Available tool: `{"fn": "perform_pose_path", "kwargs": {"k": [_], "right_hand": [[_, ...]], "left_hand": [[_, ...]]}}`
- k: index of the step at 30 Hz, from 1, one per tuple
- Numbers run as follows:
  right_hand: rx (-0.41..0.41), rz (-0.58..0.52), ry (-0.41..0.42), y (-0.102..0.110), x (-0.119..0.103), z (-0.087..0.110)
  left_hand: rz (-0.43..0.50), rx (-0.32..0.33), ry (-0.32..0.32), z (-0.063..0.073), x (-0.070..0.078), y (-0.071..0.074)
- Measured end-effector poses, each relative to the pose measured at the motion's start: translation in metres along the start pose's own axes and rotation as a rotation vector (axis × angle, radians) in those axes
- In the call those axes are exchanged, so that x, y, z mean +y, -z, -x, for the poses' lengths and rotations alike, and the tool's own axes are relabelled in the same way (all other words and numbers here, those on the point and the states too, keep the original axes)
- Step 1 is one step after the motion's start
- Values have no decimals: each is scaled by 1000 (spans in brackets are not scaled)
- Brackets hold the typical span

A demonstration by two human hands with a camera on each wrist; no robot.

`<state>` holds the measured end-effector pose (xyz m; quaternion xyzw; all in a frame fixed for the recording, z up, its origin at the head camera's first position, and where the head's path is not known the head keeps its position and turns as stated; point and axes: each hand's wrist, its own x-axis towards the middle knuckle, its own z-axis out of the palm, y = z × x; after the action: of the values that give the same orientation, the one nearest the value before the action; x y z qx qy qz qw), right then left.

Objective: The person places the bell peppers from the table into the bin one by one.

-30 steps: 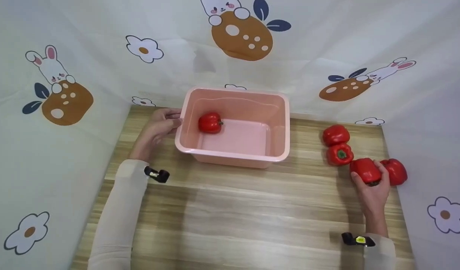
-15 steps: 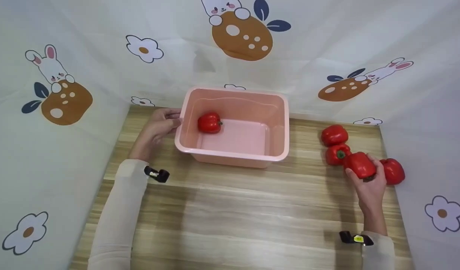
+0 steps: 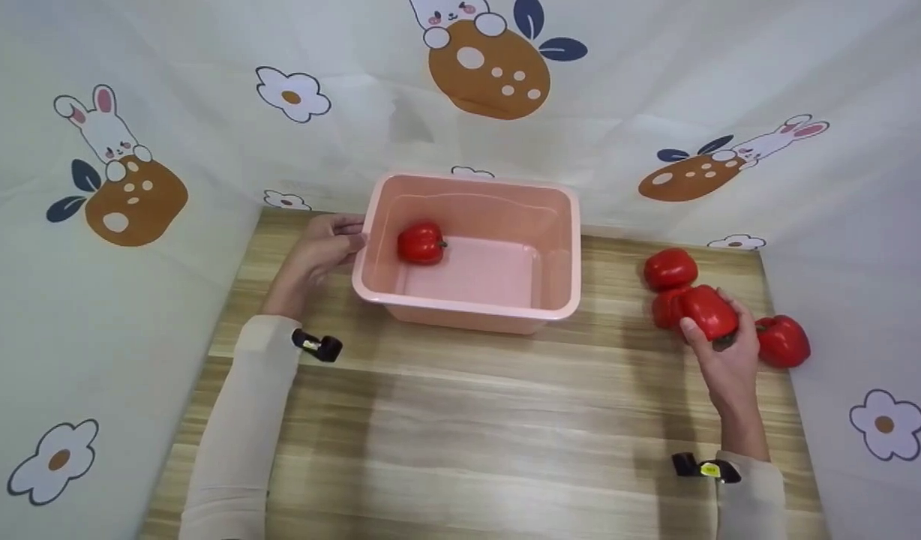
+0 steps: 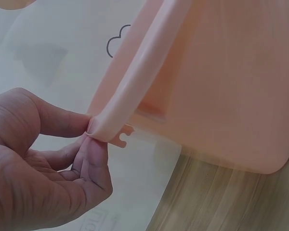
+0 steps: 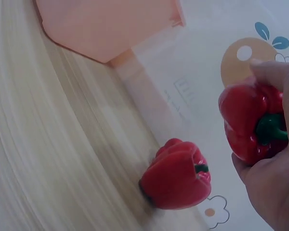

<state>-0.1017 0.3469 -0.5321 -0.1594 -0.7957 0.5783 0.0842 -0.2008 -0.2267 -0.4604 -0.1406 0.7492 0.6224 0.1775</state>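
Observation:
My left hand pinches the left rim of a pink plastic bin; the left wrist view shows thumb and fingers meeting at the rim. Inside the bin, against its left side, lies one red bell pepper. Over on the right, my right hand grips another red bell pepper, its green stem turned toward the palm. In the right wrist view this held pepper hangs above the table, with a second pepper standing lower down beside it.
Behind the held pepper, a red pepper is partly hidden, and another sits just beyond it. One more pepper lies by the right wall. A printed cloth encloses the back and sides of the wooden table.
My right hand has carried its pepper up and to the left, away from the pepper by the right wall, and it now overlaps the stem-up pepper. The left hand keeps its place.

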Motion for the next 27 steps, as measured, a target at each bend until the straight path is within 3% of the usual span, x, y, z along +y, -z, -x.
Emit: {"fn": "perform_pose_path", "kwargs": {"k": [9,16,27], "right_hand": [[-38,-52,96,-10,-17,-5],[-88,-70,110,-21,-33,-7],[-173,17,169,-40,-57,-16]], "left_hand": [[24,-5,-5,0,0,-1],[39,-15,-10,1,-1,-2],[38,-5,13,0,0,-1]]}}
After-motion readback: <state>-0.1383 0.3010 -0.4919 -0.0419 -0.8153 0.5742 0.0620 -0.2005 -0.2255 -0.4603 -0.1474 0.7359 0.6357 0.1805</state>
